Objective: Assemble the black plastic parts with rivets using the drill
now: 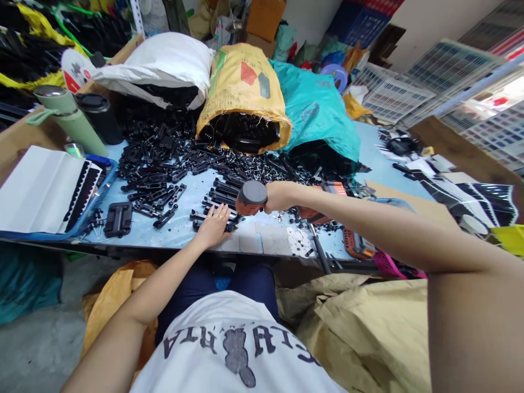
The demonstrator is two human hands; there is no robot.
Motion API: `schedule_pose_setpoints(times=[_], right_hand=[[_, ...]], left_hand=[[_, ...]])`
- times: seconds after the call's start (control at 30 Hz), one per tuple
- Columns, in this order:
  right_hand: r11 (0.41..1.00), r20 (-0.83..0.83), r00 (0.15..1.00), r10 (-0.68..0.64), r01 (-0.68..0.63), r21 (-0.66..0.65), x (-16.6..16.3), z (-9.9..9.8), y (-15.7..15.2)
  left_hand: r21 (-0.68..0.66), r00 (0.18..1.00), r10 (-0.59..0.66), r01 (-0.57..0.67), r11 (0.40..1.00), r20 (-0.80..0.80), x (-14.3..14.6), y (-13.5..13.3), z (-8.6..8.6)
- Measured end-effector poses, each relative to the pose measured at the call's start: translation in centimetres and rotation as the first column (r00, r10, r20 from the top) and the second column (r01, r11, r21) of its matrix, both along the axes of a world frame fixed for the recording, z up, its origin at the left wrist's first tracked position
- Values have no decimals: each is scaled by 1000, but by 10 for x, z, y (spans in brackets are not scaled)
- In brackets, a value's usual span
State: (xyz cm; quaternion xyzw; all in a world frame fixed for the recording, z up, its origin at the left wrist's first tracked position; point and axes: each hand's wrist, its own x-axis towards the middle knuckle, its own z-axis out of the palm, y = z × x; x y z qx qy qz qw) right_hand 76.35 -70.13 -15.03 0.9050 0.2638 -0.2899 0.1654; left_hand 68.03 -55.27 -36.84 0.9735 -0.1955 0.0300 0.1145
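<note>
My right hand (280, 196) is closed round an orange power screwdriver (250, 197), whose dark round back end faces the camera. It hovers just above the blue table (262, 234). My left hand (215, 224) lies flat with fingers spread on a row of black plastic parts (219, 196) near the table's front edge. A wide heap of the same black parts (159, 158) covers the table behind both hands.
Yellow (243, 93), white (164, 63) and teal (319, 109) sacks spill black parts at the back. A green bottle (71, 117) and black cup (100, 117) stand far left beside a blue tray (96, 204) of white sheets. Orange tools (356, 243) lie right; brown sacks sit below.
</note>
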Motion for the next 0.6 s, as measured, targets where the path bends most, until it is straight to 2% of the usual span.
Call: schedule_pose_setpoints(times=[0.23, 0.4, 0.5, 0.6], right_hand=[[999, 90, 995, 49, -48, -14, -24, 7, 2], [995, 40, 994, 100, -100, -3, -30, -5, 12], [994, -4, 995, 100, -100, 50, -29, -13, 8], [980, 10, 999, 36, -38, 196, -34, -22, -19]], left_hand=[[5, 998, -23, 23, 1000, 58, -4, 1, 5], [-2, 998, -52, 52, 999, 40, -5, 2, 3], [11, 996, -65, 64, 998, 61, -3, 3, 0], [27, 993, -59, 56, 998, 98, -1, 2, -3]])
